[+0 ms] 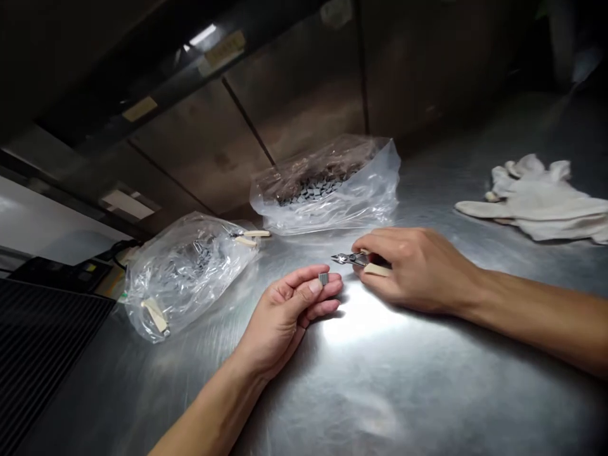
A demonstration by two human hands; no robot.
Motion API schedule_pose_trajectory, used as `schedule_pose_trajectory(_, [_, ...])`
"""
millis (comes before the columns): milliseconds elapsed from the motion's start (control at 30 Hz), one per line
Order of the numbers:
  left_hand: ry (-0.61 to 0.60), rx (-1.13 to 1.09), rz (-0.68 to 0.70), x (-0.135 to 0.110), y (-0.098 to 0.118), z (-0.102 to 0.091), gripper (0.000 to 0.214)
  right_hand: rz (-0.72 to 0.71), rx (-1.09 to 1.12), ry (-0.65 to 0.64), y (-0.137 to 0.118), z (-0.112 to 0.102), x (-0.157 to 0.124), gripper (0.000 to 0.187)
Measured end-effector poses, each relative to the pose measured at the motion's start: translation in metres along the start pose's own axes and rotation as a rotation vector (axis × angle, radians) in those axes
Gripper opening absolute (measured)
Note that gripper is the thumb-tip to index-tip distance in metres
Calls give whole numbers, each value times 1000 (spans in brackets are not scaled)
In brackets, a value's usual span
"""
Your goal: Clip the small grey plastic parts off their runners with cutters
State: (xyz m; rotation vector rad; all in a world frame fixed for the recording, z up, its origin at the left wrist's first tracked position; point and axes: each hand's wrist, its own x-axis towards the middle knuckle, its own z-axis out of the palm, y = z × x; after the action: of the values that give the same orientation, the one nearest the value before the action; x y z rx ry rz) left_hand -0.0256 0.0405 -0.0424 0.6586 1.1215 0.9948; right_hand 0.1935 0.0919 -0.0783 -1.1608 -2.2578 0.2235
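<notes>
Closest to the camera, both bare forearms reach in over a brushed stainless-steel table [380,386], its surface streaked with fine scratches and a bright patch of glare. The hands are apart but near each other. The left hand [285,315] curls loosely, pinching a small grey block [323,278] with a matte, squarish shape between thumb and fingertips. The right hand [415,269] closes around a pair of small diagonal cutting pliers [354,258], whose shiny steel jaws point left and stop just beside the block without touching it. A red grip and a cream strip show at the pliers' handle, mostly hidden by the fingers.

Farther left, a second small pair of pliers [251,235] with cream grips lies on the steel against a crumpled clear plastic bag [185,278], which holds grey pieces and has a cream strip [154,315] lying on it. Behind the hands sits a larger clear plastic bag [327,190], its thin film gathered around a heap of small grey blocks [311,191]. To the right lies a rumpled white cotton work glove [536,202]. A black ribbed mat [42,354] edges the table at lower left, and dark metal panels [294,95] rise beyond.
</notes>
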Motion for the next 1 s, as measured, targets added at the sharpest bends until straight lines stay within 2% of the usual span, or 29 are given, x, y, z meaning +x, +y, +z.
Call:
schedule_pose_trajectory(200, [-25, 12, 11, -2, -4, 3, 18, -190, -95, -16, -1, -5, -4, 24])
schedule_pose_trajectory(333, [-41, 53, 22, -2, -6, 3, 18, -232, -225, -16, -5, -7, -3, 22])
schedule_pose_trajectory(500, [-34, 91, 34, -3, -7, 3, 17, -244, -252, -1, -6, -7, -3, 18])
schedule_pose_trajectory(1000, [-43, 134, 58, -4, -8, 1, 18, -176, -106, -104, -6, -8, -1, 15])
